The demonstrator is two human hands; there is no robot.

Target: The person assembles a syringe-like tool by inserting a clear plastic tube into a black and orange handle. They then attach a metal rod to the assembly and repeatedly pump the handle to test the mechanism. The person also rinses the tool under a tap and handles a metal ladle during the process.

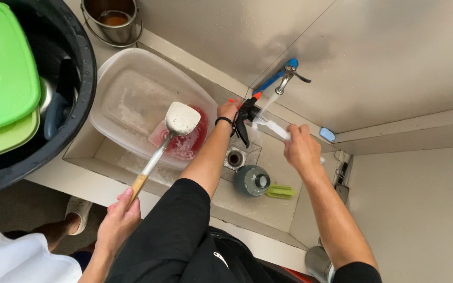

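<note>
While water runs from the tap [288, 73], both hands hold a black spray-trigger head [245, 119] under the stream.

Left hand [229, 110] is wrapped around the trigger body, right hand [301, 147] pinches its white tube [276, 128], so the long axis runs left to right, orange nozzle tip pointing up toward the tap. Below sits a grey bottle [252, 180] by the drain [235, 158], green brush [280, 192] beside it. Further left, a co-worker's hand [117, 220] grips a spatula [176, 126] over a red bowl [184, 140] in a clear tub [132, 94]. Low tiled wash basin [268, 209], beige walls.
</note>
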